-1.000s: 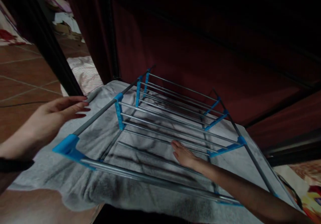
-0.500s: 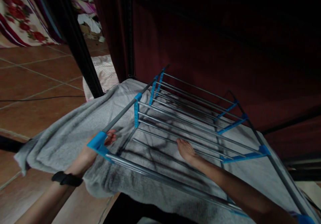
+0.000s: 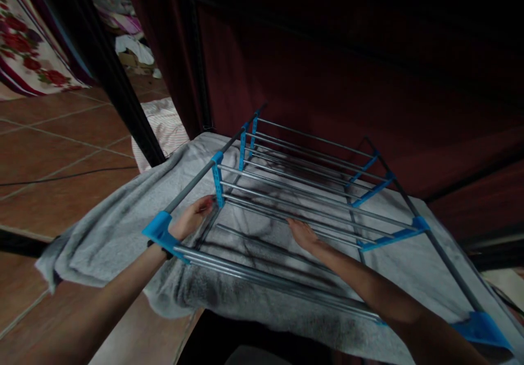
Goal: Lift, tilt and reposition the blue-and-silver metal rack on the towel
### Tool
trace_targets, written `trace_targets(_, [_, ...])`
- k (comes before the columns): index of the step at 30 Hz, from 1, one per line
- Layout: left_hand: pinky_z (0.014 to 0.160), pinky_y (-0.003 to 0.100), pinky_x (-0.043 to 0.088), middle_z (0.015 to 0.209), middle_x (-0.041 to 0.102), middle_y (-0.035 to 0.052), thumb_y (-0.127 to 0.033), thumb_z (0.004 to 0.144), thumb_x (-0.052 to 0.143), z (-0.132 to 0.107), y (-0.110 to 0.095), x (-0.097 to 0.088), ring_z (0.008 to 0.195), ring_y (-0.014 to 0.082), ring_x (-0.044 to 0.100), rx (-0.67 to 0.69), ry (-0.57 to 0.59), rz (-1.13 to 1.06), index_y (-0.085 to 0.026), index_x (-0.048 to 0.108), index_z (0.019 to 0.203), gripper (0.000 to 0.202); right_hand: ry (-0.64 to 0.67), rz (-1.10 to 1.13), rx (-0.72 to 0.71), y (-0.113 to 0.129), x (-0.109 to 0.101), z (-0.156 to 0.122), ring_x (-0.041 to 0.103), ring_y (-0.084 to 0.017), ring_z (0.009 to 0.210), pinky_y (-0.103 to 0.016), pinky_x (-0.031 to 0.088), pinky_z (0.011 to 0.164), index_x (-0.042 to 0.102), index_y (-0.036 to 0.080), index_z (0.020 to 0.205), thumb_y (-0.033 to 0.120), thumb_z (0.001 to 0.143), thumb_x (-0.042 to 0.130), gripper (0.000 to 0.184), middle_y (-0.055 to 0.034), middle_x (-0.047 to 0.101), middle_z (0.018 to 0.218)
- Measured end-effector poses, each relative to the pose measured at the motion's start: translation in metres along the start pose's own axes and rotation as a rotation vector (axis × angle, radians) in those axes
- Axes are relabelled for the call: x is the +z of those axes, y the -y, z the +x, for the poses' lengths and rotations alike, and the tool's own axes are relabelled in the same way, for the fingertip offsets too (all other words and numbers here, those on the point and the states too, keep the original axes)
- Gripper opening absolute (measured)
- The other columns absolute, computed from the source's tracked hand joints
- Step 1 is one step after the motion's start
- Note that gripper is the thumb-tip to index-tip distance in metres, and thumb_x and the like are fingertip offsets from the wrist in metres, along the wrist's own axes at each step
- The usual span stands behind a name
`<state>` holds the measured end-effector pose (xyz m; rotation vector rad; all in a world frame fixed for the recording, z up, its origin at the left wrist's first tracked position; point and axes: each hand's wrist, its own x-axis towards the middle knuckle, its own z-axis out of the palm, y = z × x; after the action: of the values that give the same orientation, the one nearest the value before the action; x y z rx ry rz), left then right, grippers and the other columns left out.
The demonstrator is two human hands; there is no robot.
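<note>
A grey towel (image 3: 110,234) lies spread over the lower level of a drying rack (image 3: 286,190) made of grey metal rods and blue plastic joints. My left hand (image 3: 192,217) reaches under the rack's near left corner and rests on the towel, fingers loosely curled beside a blue upright. My right hand (image 3: 302,233) reaches in under the near rods and lies flat on the towel in the middle, fingers stretched forward. A dark band sits on my left wrist.
Dark red curtains (image 3: 327,70) hang close behind the rack. A black post (image 3: 110,81) stands at the left, with a striped cloth (image 3: 164,125) on the tiled floor (image 3: 49,157) beyond it. A flowered fabric (image 3: 24,54) lies at the far left.
My left hand came in from the left, passed under the blue corner joint and moved forward onto the towel. My right hand stayed flat on the towel, sliding slightly further in.
</note>
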<state>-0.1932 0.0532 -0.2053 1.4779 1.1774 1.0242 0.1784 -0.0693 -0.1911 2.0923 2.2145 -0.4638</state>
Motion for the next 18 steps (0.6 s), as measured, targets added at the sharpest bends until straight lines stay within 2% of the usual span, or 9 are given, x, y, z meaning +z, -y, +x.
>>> trace_targets(4, [0.095, 0.043, 0.05, 0.097, 0.071, 0.009, -0.049, 0.068, 0.069, 0.014, 0.01, 0.015, 0.097, 0.0295, 0.064, 0.047, 0.201, 0.108, -0.02, 0.065, 0.099, 0.042, -0.026, 0.035, -0.032, -0.003, 0.003, -0.001, 0.065, -0.021, 0.101, -0.032, 0.047, 0.086, 0.062, 0.019, 0.119, 0.012, 0.097, 0.035, 0.035, -0.01, 0.071, 0.11])
trace_targets(7, [0.088, 0.041, 0.05, 0.09, 0.068, 0.0072, -0.042, 0.07, 0.064, 0.02, 0.015, 0.018, 0.089, 0.027, 0.062, 0.057, 0.196, 0.237, -0.02, 0.064, 0.092, 0.031, -0.079, 0.092, -0.071, -0.006, 0.005, -0.002, 0.066, -0.021, 0.097, -0.032, 0.048, 0.082, 0.064, 0.021, 0.112, 0.016, 0.098, 0.037, 0.031, -0.0086, 0.071, 0.102])
trace_targets(10, [0.089, 0.04, 0.049, 0.092, 0.065, 0.0068, -0.039, 0.067, 0.065, 0.028, 0.017, 0.019, 0.089, 0.0263, 0.061, 0.072, 0.183, 0.264, -0.02, 0.064, 0.085, 0.026, -0.115, 0.127, -0.089, -0.009, 0.007, -0.001, 0.067, -0.022, 0.094, -0.032, 0.049, 0.079, 0.065, 0.023, 0.109, 0.018, 0.098, 0.039, 0.028, -0.0082, 0.071, 0.097])
trace_targets(14, [0.091, 0.041, 0.049, 0.095, 0.063, 0.0064, -0.038, 0.063, 0.066, 0.036, 0.015, 0.02, 0.092, 0.0265, 0.059, 0.065, 0.192, 0.262, -0.019, 0.065, 0.081, 0.027, -0.092, 0.111, -0.101, -0.013, 0.01, 0.001, 0.069, -0.023, 0.098, -0.032, 0.05, 0.081, 0.065, 0.024, 0.115, 0.02, 0.1, 0.039, 0.03, -0.0095, 0.072, 0.105])
trace_targets(18, [0.092, 0.042, 0.049, 0.096, 0.063, 0.0064, -0.037, 0.061, 0.067, 0.041, 0.015, 0.021, 0.093, 0.0269, 0.059, 0.029, 0.207, 0.256, -0.018, 0.067, 0.081, 0.028, -0.033, 0.08, -0.093, -0.017, 0.014, 0.002, 0.067, -0.022, 0.107, -0.032, 0.049, 0.09, 0.062, 0.022, 0.124, 0.023, 0.102, 0.035, 0.035, -0.01, 0.071, 0.116])
